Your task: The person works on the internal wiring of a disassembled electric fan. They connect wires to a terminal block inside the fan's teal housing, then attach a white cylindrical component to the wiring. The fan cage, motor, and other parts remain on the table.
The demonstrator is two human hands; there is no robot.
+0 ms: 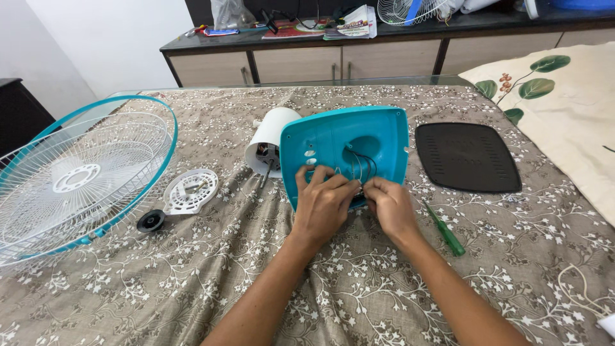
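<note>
A teal plastic fan base [346, 144] lies tilted on the patterned cloth, its hollow underside facing me with thin wires [360, 165] showing inside. My left hand [322, 204] rests on its lower edge, fingers curled against the wires. My right hand [391, 204] sits beside it, fingertips pinching something small at the same spot; what it pinches is hidden. Behind the base lies the white motor housing [269, 140] with its shaft pointing toward me.
A white wire fan guard with a teal rim [80, 176] lies at the left. A white round plate [189, 191] and a black knob [151, 221] are near it. A black base cover [466, 157] and a green screwdriver [445, 230] lie to the right. A cabinet [307, 61] stands behind.
</note>
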